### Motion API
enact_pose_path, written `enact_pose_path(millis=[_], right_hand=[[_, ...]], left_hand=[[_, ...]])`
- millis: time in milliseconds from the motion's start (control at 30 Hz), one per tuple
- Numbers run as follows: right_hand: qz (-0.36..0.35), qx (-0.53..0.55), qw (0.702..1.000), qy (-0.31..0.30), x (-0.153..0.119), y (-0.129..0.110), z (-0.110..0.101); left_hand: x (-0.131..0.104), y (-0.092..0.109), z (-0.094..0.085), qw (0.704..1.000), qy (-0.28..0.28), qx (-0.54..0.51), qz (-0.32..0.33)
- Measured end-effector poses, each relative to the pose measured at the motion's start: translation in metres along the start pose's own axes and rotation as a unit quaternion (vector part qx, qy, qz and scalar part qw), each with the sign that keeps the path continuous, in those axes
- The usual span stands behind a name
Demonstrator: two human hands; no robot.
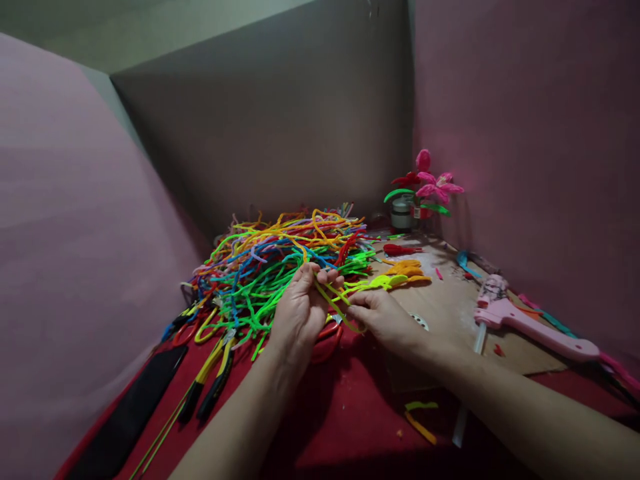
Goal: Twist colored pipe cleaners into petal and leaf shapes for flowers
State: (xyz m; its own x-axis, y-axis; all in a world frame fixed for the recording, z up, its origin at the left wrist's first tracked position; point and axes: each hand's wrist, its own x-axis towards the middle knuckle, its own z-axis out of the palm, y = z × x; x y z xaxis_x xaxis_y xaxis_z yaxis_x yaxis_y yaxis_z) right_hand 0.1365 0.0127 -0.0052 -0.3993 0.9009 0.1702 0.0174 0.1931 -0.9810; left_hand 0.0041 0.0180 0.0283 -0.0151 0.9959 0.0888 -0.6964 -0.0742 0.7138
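Between my two hands runs a yellow-green pipe cleaner [336, 308], bent into a long narrow loop. My left hand [306, 301] pinches its upper end, fingers curled. The lower right part is gripped by the closed fingers of my right hand [381, 315]. Just behind the hands lies a big heap of colourful pipe cleaners [280, 267], green ones nearest. Past my right hand rest yellow petal shapes [387, 282] and orange petal shapes [407, 268]. Red-handled scissors [327, 343] are partly hidden beneath my left hand.
Yellow-and-black pliers [214, 377] and a black flat object [135, 410] lie at the left. On the cardboard [450, 303] at the right is a pink glue gun [535, 327] with a glue stick. Pink pipe-cleaner flowers [440, 185] stand at the back right.
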Motion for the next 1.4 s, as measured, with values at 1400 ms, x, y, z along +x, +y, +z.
enact_pose_path(millis=[1400], right_hand=[[0.125,0.352,0.920,-0.121,-0.009,-0.001,0.002]], left_hand=[[0.001,0.018,0.004,0.994,-0.096,0.023,0.042]])
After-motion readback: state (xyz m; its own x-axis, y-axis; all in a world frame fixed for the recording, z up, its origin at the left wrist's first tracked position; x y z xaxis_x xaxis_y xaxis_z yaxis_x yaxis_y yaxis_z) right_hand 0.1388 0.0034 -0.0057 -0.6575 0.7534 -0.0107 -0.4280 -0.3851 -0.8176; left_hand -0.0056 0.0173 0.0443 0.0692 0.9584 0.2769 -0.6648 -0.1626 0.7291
